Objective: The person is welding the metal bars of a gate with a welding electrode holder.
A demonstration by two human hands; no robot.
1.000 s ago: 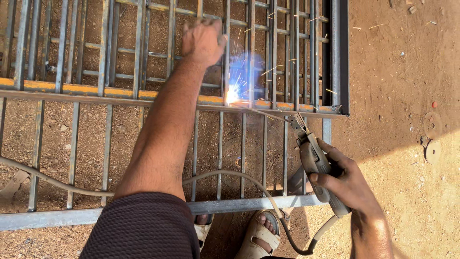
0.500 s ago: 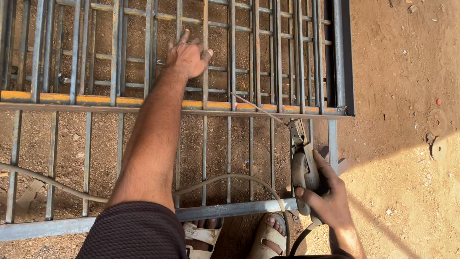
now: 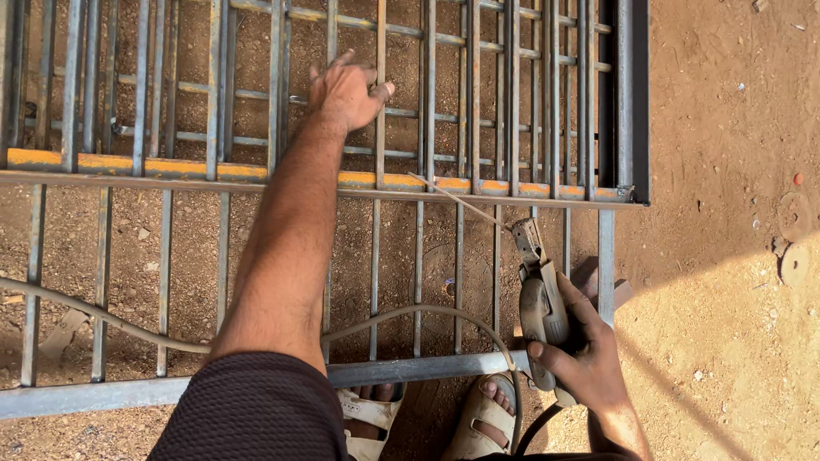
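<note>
A steel gate frame (image 3: pixel 256 175) of vertical bars lies flat on the dirt. My left hand (image 3: pixel 346 90) reaches far over it, fingers spread, resting on a vertical bar past the orange-painted cross rail (image 3: pixel 196 169). My right hand (image 3: pixel 581 354) grips a grey welding electrode holder (image 3: pixel 540 303) at the lower right. A thin welding rod (image 3: pixel 457 201) sticks out of the holder toward the cross rail. No arc is burning.
A cable (image 3: pixel 401 316) loops from the holder across the bars to the left. My sandalled feet (image 3: pixel 483 418) stand just below the gate's near rail (image 3: pixel 410 369). Bare dirt with small round discs (image 3: pixel 794 263) lies to the right.
The welding arc has gone out. My right hand pulled the holder and rod back from the rail. My left hand opened from a fist and shifted along the bars.
</note>
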